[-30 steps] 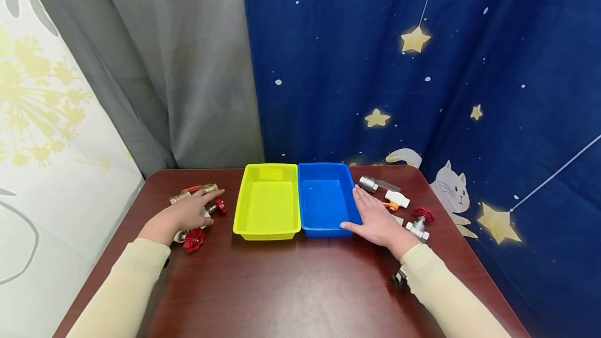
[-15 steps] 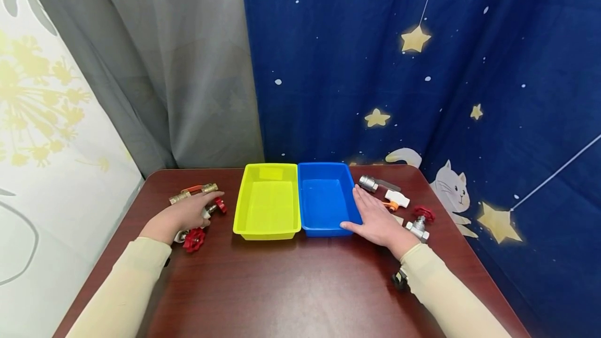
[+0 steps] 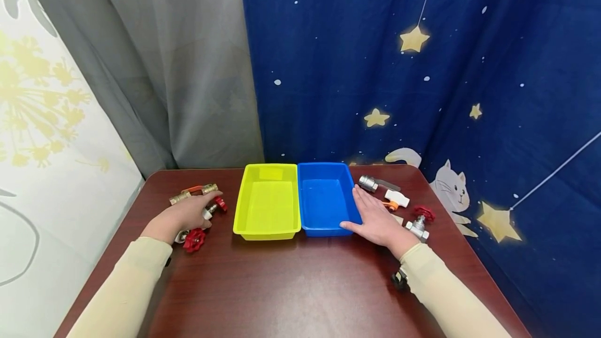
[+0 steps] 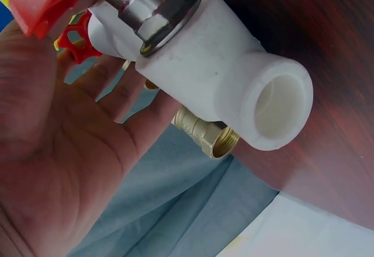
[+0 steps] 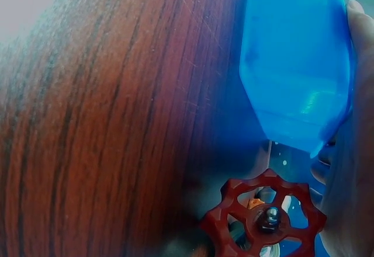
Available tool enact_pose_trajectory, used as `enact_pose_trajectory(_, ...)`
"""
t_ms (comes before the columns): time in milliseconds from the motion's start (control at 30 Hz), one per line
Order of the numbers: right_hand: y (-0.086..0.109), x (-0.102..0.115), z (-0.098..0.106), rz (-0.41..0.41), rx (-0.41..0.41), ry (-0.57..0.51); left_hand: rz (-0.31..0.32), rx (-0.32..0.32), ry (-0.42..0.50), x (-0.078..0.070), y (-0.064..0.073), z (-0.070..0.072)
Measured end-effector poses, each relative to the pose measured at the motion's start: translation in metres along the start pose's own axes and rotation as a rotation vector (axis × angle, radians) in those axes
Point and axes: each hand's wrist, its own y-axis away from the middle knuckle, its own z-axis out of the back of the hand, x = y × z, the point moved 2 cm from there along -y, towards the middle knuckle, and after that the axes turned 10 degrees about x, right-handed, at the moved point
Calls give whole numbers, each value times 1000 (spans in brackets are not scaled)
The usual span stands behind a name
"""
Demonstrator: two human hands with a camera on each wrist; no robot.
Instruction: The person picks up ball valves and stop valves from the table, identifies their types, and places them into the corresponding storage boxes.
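Observation:
My left hand (image 3: pixel 180 215) reaches over a group of valves on the table's left side. Its fingers extend on the far side of a white valve with a red handwheel (image 3: pixel 220 204); whether they touch it is unclear. Nearer the wrist lies another white valve (image 4: pixel 204 58), whose red handwheel (image 3: pixel 194 240) shows below the hand. A brass ball valve (image 3: pixel 209 188) with an orange-red lever lies just beyond the fingers. My right hand (image 3: pixel 375 218) rests with fairly straight fingers against the right side of the blue tray (image 3: pixel 304 229), thumb near its front corner.
A yellow-green tray (image 3: pixel 266 236) stands against the blue one. Right of my right hand lie a steel ball valve (image 3: pixel 368 183), a white valve piece with an orange part (image 3: pixel 396 198), and a silver valve (image 3: pixel 417 230) with a red handwheel (image 5: pixel 231 210). Curtains hang behind the table.
The left index finger has dipped slightly towards the white valve. The right hand, trays and valves stay where they were.

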Motion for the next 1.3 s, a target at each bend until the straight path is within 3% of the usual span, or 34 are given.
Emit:
enact_pose_trajectory(567, -1, 0, -2, 2, -8, 7, 4, -45, -6, 1, -2, -4)
enact_pose_trajectory(900, -1, -1, -3, 3, -12, 6, 3, -89, -24, 8, -7, -7)
enact_pose_trajectory(1300, 0, 1, 0, -1, -9, 1, -20, -129, 9, 7, -6, 2)
